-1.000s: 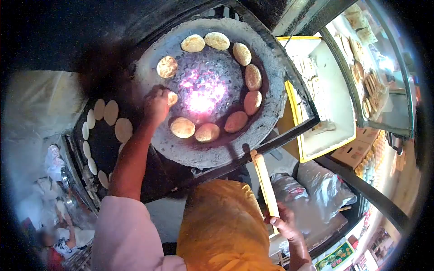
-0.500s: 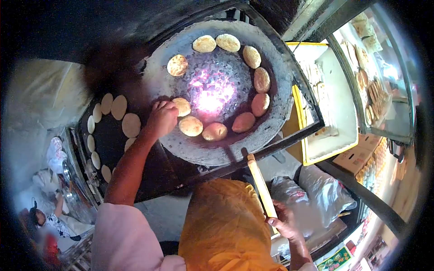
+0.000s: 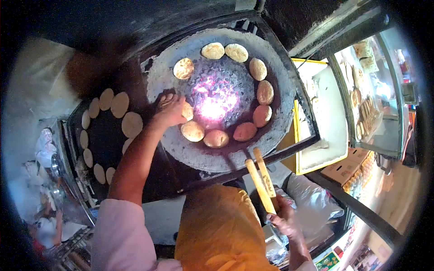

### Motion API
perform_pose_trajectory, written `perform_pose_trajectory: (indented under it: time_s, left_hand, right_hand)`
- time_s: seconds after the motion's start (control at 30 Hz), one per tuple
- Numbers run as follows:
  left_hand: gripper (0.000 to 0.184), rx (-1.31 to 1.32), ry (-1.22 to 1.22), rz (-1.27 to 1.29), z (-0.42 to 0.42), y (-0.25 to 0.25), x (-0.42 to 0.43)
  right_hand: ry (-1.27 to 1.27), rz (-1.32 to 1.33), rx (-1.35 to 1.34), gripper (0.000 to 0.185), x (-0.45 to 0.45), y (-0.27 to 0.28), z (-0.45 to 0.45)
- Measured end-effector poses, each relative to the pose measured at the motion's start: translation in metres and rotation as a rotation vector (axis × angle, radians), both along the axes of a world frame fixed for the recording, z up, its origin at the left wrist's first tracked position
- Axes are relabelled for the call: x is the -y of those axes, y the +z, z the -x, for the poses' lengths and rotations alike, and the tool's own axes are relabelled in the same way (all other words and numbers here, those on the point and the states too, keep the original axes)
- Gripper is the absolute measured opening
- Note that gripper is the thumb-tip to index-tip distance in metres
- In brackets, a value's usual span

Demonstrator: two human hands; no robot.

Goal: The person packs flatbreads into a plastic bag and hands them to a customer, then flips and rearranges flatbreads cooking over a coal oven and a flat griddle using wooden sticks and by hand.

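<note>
My left hand (image 3: 171, 109) is over the left inner wall of a round clay oven (image 3: 156, 83), fingers loosely spread. It partly covers a round flatbread (image 3: 186, 111); whether it touches the bread I cannot tell. Several more browned flatbreads (image 3: 216, 138) ring the oven wall around glowing coals (image 3: 217, 101). Low on the right, my right hand (image 3: 284, 217) is closed around the lower ends of a pair of flat wooden sticks (image 3: 261, 187). Their upper ends reach the oven's front edge, slightly apart.
Left of the oven, several paler flatbreads (image 3: 132, 124) line a dark round opening. To the right stand a yellow-rimmed white bin (image 3: 332, 149) and a glass case with breads (image 3: 367, 113). Plastic bags (image 3: 312, 192) lie below. Another person (image 3: 49, 230) is at lower left.
My left hand has moved slightly toward the oven's left rim and its fingers have spread. In my right hand the sticks have parted, so two now show instead of one. The view has shifted.
</note>
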State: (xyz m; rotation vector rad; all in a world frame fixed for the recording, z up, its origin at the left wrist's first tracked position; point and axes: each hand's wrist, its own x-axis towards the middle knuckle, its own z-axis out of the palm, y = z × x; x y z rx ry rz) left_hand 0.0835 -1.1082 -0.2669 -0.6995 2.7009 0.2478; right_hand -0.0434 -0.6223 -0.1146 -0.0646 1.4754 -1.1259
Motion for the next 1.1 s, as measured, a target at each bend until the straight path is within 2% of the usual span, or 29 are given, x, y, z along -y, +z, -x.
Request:
perform_pose_trajectory:
  time_s: [0.03, 0.07, 0.2, 0.27, 0.33, 0.43, 0.47, 0.53, 0.63, 0.7, 0.77, 0.93, 1.03, 1.07, 1.1]
  left_hand:
    - [0.073, 0.076, -0.012, -0.011, 0.008, -0.006, -0.004]
    - [0.086, 0.165, -0.041, 0.032, 0.016, -0.010, -0.007]
    - [0.096, 0.336, 0.089, -0.015, 0.029, -0.037, -0.006]
    - [0.097, 0.329, 0.074, -0.002, 0.029, -0.035, -0.004]
    - [0.099, 0.272, 0.030, 0.008, 0.029, -0.025, -0.003]
    - [0.095, 0.221, -0.109, 0.038, 0.029, -0.031, 0.002]
    - [0.096, 0.218, -0.081, 0.004, 0.028, -0.034, 0.000]
    - [0.097, 0.222, -0.070, 0.045, 0.021, -0.039, -0.003]
    - [0.101, 0.303, -0.025, 0.044, 0.022, -0.027, -0.005]
    - [0.104, 0.390, 0.047, -0.075, 0.022, -0.028, 0.003]
    - [0.108, 0.341, 0.070, -0.091, 0.020, -0.031, 0.003]
    - [0.102, 0.197, -0.057, 0.076, 0.010, -0.025, 0.006]
    - [0.096, 0.209, -0.126, 0.194, 0.004, -0.028, 0.015]
    - [0.096, 0.207, -0.126, 0.196, 0.005, -0.020, 0.015]
    - [0.087, 0.234, -0.110, 0.121, 0.007, -0.005, 0.013]
  right_hand:
    - [-0.035, 0.076, -0.054, 0.067, 0.001, 0.000, -0.003]
    - [-0.003, 0.082, -0.082, 0.068, -0.005, -0.006, -0.006]
    - [-0.077, 0.037, -0.060, 0.075, -0.015, -0.011, -0.019]
    - [-0.079, 0.025, -0.052, 0.075, -0.014, -0.010, -0.017]
    - [-0.029, -0.101, 0.057, 0.098, -0.006, -0.001, -0.012]
    - [-0.044, -0.067, 0.059, 0.101, -0.007, -0.009, -0.010]
    - [-0.039, -0.062, 0.055, 0.101, -0.004, -0.009, -0.009]
    - [-0.026, 0.000, -0.051, 0.073, 0.003, -0.008, -0.005]
    - [-0.053, -0.001, -0.101, 0.072, 0.010, 0.001, -0.001]
    - [-0.010, -0.042, -0.101, 0.073, 0.004, -0.003, 0.002]
    - [-0.015, -0.054, -0.108, 0.074, -0.001, -0.008, -0.001]
    - [-0.010, -0.027, -0.103, 0.074, 0.001, -0.008, -0.008]
    - [0.026, -0.028, -0.085, 0.073, 0.011, -0.004, -0.008]
    - [0.020, -0.033, -0.065, 0.073, 0.016, 0.000, -0.007]
    - [0.019, -0.032, -0.069, 0.073, 0.016, 0.000, -0.008]
